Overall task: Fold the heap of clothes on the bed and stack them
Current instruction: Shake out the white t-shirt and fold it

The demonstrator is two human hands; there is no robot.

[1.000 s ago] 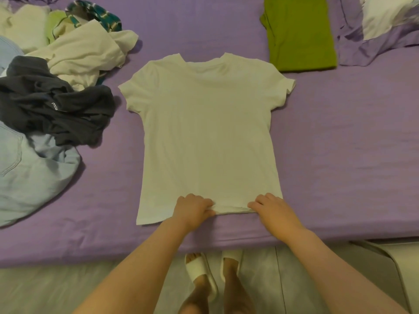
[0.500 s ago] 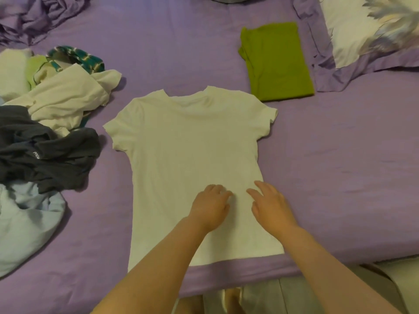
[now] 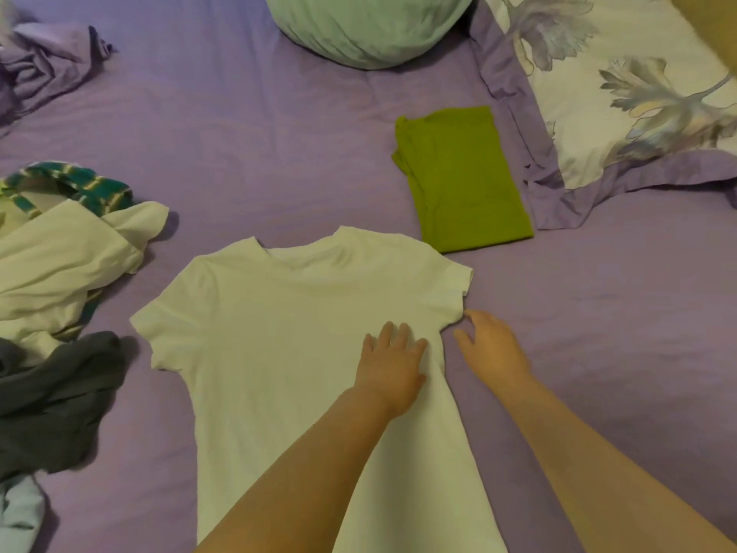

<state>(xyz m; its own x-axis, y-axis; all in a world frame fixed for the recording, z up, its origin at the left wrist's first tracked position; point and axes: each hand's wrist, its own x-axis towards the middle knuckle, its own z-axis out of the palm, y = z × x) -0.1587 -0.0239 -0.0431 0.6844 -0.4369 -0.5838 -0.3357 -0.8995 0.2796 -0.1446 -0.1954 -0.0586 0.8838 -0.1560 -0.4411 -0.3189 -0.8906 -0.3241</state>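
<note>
Head cam: left hand (image 3: 393, 363) lies flat, fingers straight, on the plain white cotton t-shirt (image 3: 287, 353) spread on the purple bedsheet (image 3: 618, 313). Right hand (image 3: 492, 347) sits loosely spread just off the right sleeve. Looks like smoothing before the first fold; next probably grab that sleeve and bring it inward. No readable labels or writing.

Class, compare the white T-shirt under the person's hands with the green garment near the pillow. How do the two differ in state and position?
The white T-shirt is spread flat and unfolded, sleeves out; the green garment is already folded into a compact rectangle. The left hand rests on the T-shirt, while nothing touches the green garment. The T-shirt lies nearer the person; the green garment lies farther off, beside the pillow. Both lie on the purple sheet.
</note>
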